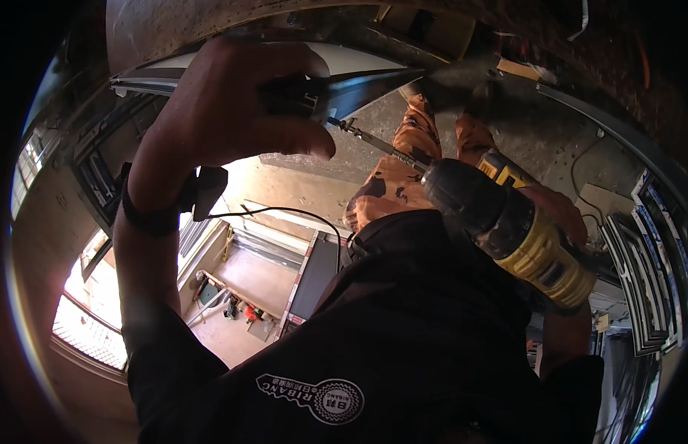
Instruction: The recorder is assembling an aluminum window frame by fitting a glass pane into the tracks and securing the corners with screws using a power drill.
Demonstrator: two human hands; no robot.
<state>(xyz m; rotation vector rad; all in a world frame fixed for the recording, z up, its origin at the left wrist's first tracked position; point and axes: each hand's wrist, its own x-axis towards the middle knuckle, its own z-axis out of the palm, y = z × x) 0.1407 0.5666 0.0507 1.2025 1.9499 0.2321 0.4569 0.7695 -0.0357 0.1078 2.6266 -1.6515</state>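
Observation:
My left hand [236, 103] is raised at the upper left, fingers curled round a small dark fitting [288, 96]. Beside it runs a long dark panel or frame profile [370, 83] with a bluish sheen. In my right hand [555, 211] is a yellow and black cordless drill [518, 237], which hides part of that hand. A long metal driver bit [384, 144] reaches from the chuck toward the fitting. Its tip lies close by my left thumb; whether it touches the fitting I cannot tell.
Several frame profiles [640, 274] stand stacked at the right. A thin black cable [284, 210] runs from a device on my left wrist. Hand tools [247, 312] lie at the lower left near a bright window [92, 318]. A brown edge [173, 26] crosses the top.

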